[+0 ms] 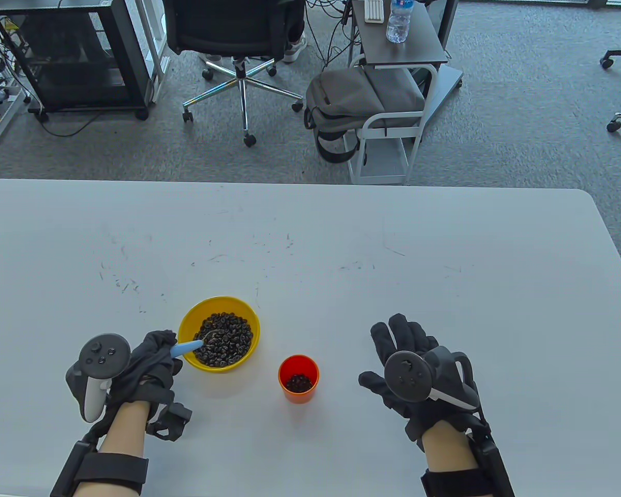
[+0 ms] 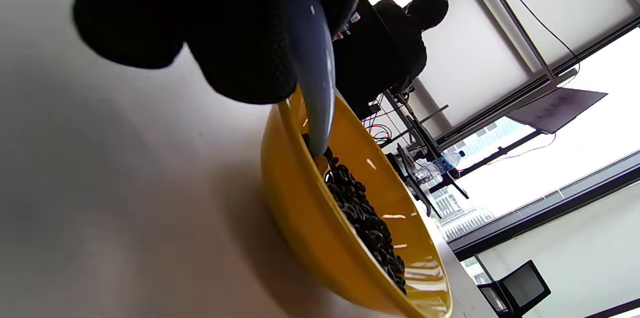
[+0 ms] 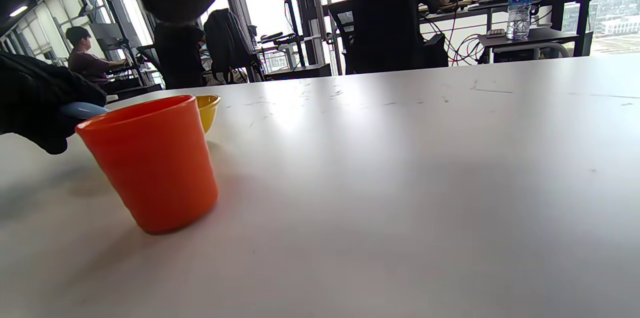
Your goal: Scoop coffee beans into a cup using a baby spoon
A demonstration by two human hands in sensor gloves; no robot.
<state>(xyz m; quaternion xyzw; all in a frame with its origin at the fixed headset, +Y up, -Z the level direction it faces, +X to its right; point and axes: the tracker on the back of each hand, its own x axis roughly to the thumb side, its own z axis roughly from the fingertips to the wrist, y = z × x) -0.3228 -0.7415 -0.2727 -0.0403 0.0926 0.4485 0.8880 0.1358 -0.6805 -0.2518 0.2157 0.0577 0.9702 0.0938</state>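
Note:
A yellow bowl [image 1: 189, 317] of dark coffee beans [image 1: 227, 336] sits at the table's front left; it also shows in the left wrist view [image 2: 300, 218]. My left hand [image 1: 152, 357] grips the blue handle of a baby spoon [image 1: 186, 348], whose tip dips into the beans [image 2: 360, 208]. The spoon handle [image 2: 312, 68] runs down from my gloved fingers [image 2: 235, 33]. An orange cup [image 1: 299, 380] with a few beans in it stands right of the bowl; it also shows in the right wrist view [image 3: 152, 163]. My right hand [image 1: 409, 357] rests flat and empty on the table, right of the cup.
The white table [image 1: 341, 248] has its right edge near my right hand. Beyond the far edge stand an office chair [image 1: 238, 41], a grey backpack [image 1: 352, 103] and a side cart with a water bottle [image 1: 398, 20].

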